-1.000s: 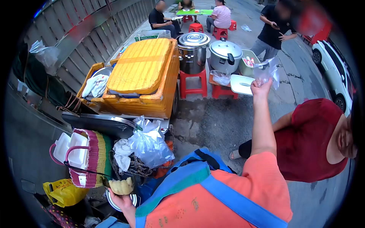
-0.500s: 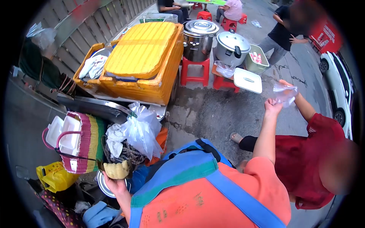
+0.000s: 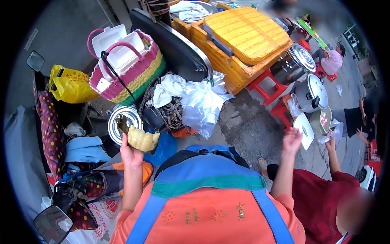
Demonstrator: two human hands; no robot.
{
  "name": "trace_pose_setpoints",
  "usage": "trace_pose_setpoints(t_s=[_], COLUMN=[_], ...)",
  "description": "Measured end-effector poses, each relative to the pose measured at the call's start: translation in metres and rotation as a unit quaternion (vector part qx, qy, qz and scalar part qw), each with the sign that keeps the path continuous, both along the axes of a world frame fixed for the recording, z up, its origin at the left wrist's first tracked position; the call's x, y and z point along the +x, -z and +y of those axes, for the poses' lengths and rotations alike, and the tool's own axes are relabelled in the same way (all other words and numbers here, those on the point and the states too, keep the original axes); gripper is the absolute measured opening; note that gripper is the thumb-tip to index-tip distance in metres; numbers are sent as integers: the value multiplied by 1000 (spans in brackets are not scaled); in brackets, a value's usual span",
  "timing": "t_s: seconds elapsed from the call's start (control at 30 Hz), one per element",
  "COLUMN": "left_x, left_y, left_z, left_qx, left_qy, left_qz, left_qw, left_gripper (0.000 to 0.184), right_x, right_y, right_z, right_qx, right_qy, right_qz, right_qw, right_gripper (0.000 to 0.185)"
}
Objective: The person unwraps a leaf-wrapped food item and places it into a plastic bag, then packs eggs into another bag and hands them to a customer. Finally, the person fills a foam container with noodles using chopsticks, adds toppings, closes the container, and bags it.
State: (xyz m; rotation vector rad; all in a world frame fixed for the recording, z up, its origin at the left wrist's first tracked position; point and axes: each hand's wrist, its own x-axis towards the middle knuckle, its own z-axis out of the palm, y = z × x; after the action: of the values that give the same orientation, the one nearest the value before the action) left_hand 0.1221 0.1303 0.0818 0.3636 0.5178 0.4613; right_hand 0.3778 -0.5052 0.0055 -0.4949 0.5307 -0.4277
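My left hand [image 3: 133,153] holds a pale yellow, lumpy food piece [image 3: 143,140] with a dark leaf-like wrapping under it, beside a round silver lid [image 3: 125,122]. On the right, my right hand [image 3: 291,140] is raised with curled fingers, close to the white tray [image 3: 304,129]; nothing shows in it. A clear plastic bag [image 3: 335,131] hangs from the hand of a person in a dark red shirt [image 3: 317,199], apart from mine.
A striped woven basket [image 3: 126,69] with white foam boxes stands at upper left, near a yellow bag [image 3: 73,84]. Yellow wrapped box [image 3: 248,36] is at top. Beyond it are a steel pot [image 3: 300,57], a cooker [image 3: 315,93], red stools [image 3: 268,87] and people.
The view has turned toward the basket. My right hand has let go of the clear bag and drawn back; the person in dark red now has it. My left hand still holds the food piece.
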Motion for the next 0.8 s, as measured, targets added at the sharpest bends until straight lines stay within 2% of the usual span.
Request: trace_pose_setpoints(t_s=[0.03,0.07,0.1,0.17,0.2,0.23,0.3,0.37,0.43,0.47,0.53,0.7,0.77,0.8], left_x=[-12,-21,-24,-25,-26,-31,-45,-58,-68,-71,-77,-71,-60,-54], left_y=[1,3,1,-4,-2,-1,-4,-8,-3,0,4,6,3,-2], left_z=[3,4,3,-6,-8,-9,-13,-18,-18,-19,-23,-28,-34,-35], left_qx=[-2,-7,-9,1,3,5,3,-14,-19,-14,-17,-16,5,15], left_qy=[-11,-28,-36,-54,-49,-44,-51,-51,-44,-32,-16,23,24,44], left_qz=[0,14,33,63,50,36,40,40,21,15,-3,-5,48,39], left_qw=[1000,999,999,997,998,998,998,998,999,999,1000,1000,999,998], left_gripper=[39,40,40,41,41,41,41,41,41,41,42,41,40,39], right_x=[-11,-25,-39,-60,-59,-52,-28,-7,2,1,-5,-18,-21,-18], right_y=[-26,-60,-75,-95,-93,-75,-25,-5,7,13,16,15,-1,-6], right_z=[93,177,243,329,362,390,422,436,434,435,436,424,406,395], right_qx=[-82,-82,-75,-149,-150,-157,-184,-212,-293,-295,-260,-174,-20,16], right_qy=[-107,-277,-409,-644,-698,-699,-627,-554,-538,-540,-527,-508,-450,-451], right_qz=[9,-7,-18,-33,6,52,151,209,161,161,112,99,99,85], right_qw=[991,957,909,749,700,696,741,777,773,772,801,838,887,888], right_gripper=[35,33,38,42,44,45,47,45,36,36,24,20,19,19])
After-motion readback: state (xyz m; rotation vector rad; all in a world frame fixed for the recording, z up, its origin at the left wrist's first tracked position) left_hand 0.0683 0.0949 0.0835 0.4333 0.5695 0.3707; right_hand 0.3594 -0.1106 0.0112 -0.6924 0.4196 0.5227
